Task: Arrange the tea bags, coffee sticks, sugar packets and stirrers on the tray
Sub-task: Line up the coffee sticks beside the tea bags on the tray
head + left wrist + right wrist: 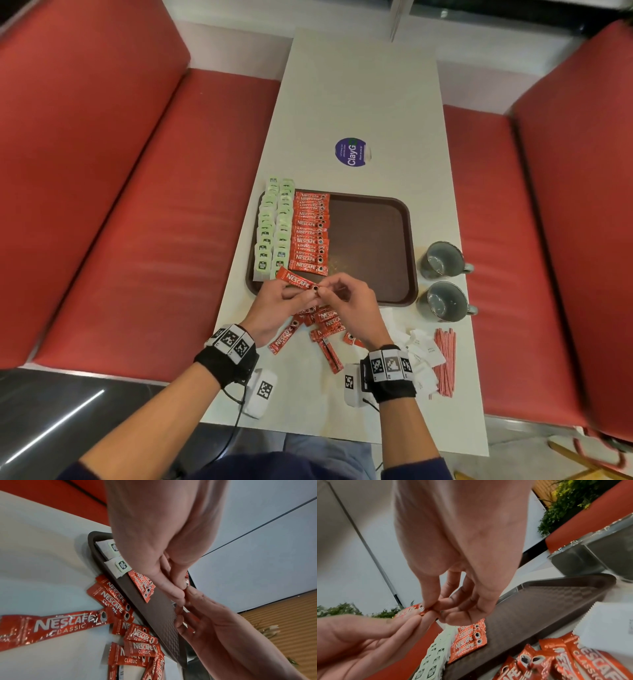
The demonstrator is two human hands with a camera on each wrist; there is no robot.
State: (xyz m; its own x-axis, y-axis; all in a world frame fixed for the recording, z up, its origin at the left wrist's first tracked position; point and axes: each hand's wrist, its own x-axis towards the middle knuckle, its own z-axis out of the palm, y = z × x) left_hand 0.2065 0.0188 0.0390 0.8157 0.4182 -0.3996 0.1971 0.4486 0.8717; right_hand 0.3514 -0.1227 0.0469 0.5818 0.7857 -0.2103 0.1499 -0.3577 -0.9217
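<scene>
A brown tray (376, 240) holds two columns of green tea bags (274, 226) along its left side and a column of red coffee sticks (310, 233) beside them. Just above the tray's near left corner, both hands hold one red coffee stick (296, 280). My left hand (284, 301) grips it from below, and my right hand (346, 294) pinches its right end between thumb and forefinger (428, 601). Loose coffee sticks (322, 329) lie on the table under the hands. White sugar packets (421, 356) and red-striped stirrers (444, 359) lie at the near right.
Two grey cups (442, 260) (445, 301) stand to the right of the tray. A round purple sticker (351, 152) sits on the white table (359, 96) beyond it. Red bench seats (154, 205) flank the table. The tray's right half shows bare brown surface.
</scene>
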